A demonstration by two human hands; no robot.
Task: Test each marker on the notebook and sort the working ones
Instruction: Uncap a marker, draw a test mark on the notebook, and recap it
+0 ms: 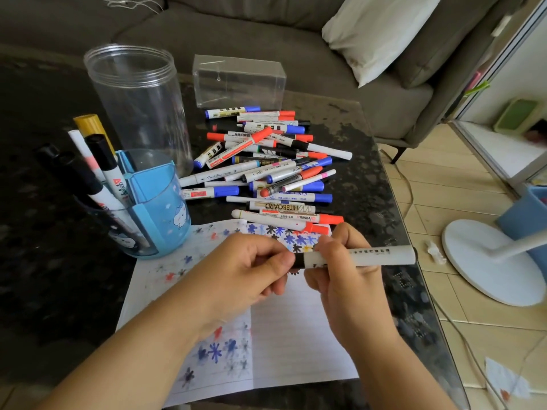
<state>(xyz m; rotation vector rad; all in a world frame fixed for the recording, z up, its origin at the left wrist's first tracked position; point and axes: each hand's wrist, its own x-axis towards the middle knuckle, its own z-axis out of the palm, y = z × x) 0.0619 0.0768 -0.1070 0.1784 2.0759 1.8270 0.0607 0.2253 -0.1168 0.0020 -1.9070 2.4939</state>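
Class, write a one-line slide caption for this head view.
Both hands grip a white marker above the doodled notebook.

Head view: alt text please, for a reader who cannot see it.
Both hands hold a white marker over an open notebook dotted with ink stars, left hand on its black cap end, right hand around the barrel. Behind lie a marker pile and a blue holder.

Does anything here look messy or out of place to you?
Yes. A jumbled pile of markers sprawls loose across the dark table, crisscrossed rather than lined up. On the floor by the fan base lie a crumpled white scrap and a paper piece.
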